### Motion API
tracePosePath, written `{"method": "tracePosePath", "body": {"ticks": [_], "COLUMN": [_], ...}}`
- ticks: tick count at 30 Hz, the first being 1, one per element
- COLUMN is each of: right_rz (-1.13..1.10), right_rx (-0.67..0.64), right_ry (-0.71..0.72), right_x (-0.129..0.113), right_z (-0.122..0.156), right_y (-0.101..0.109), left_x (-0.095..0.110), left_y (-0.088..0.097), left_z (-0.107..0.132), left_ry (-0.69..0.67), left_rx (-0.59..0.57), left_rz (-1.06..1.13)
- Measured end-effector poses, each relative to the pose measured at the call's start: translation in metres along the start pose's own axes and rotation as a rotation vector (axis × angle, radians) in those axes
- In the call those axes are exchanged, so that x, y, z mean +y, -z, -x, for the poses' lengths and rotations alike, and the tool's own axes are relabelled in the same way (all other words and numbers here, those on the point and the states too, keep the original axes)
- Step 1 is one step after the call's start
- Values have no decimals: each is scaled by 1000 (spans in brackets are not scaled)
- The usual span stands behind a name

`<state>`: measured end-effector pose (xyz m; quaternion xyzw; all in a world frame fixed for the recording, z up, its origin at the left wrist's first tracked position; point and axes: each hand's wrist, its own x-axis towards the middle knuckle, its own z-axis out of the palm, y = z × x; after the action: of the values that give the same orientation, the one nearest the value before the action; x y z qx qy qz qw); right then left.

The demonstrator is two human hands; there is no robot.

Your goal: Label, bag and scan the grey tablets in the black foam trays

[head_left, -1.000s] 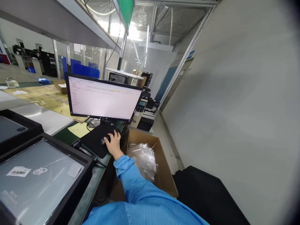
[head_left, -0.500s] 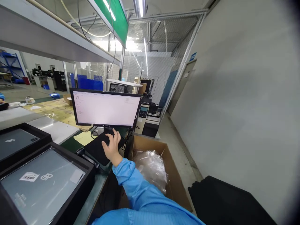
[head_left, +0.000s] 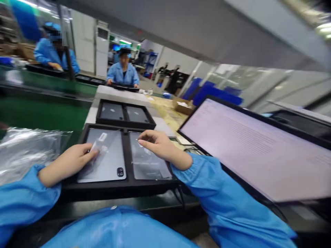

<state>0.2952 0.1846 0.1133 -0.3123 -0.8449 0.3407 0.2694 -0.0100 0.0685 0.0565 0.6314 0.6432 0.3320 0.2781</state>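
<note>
Two grey tablets lie side by side in a black tray in front of me. The left tablet [head_left: 111,158] is face down, with its camera at the lower right corner. My left hand [head_left: 74,158] pinches a crumpled clear plastic film [head_left: 99,146] with a white label over this tablet. Above the right tablet [head_left: 138,162], which looks covered by clear film, is my right hand [head_left: 157,144]. Its thumb and fingertips are drawn together near the top of that tablet; what is between them is too blurred to make out.
Behind stands a second black tray [head_left: 125,123] with two more tablets. A monitor [head_left: 248,151] is at the right, clear plastic bags [head_left: 31,148] at the left. A small cardboard box [head_left: 183,107] sits farther back. Two people in blue work beyond the bench.
My view has swung left from the monitor to the tablet tray. One hand was over a black mat by the monitor; now both hands are over the tablets, the left with film in it.
</note>
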Motion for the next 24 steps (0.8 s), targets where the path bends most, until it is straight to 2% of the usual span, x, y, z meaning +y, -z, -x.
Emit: {"method": "tracePosePath", "body": {"ticks": [3, 5, 9, 12, 14, 18, 20, 22, 23, 24], "right_rz": [-164, -250, -298, -322, -340, -327, -290, -248, -230, -213], "right_rx": [-284, -340, -241, -129, -112, -108, -111, -130, -146, -161], "right_ry": [-298, -411, -554, -640, -637, -529, -504, -505, -506, -509], "right_x": [-4, -5, -2, 7, 13, 19, 20, 21, 20, 20], "right_z": [-21, -37, -79, -107, -118, -124, -123, -122, -121, -121], "right_y": [-31, -55, -99, -120, -128, -133, -132, -130, -128, -127], "left_x": [-9, -14, -20, -22, -22, -18, -18, -23, -29, -37], "left_y": [-1, -9, -24, -26, -26, -30, -29, -19, -11, 0], "left_z": [16, 26, 40, 45, 47, 47, 45, 46, 49, 53], "left_ry": [153, 181, 81, 36, 40, 81, 137, 192, 198, 185], "left_rx": [242, 394, 559, 555, 521, 478, 541, 666, 697, 675], "left_rz": [341, 543, 626, 632, 631, 653, 741, 803, 726, 566]}}
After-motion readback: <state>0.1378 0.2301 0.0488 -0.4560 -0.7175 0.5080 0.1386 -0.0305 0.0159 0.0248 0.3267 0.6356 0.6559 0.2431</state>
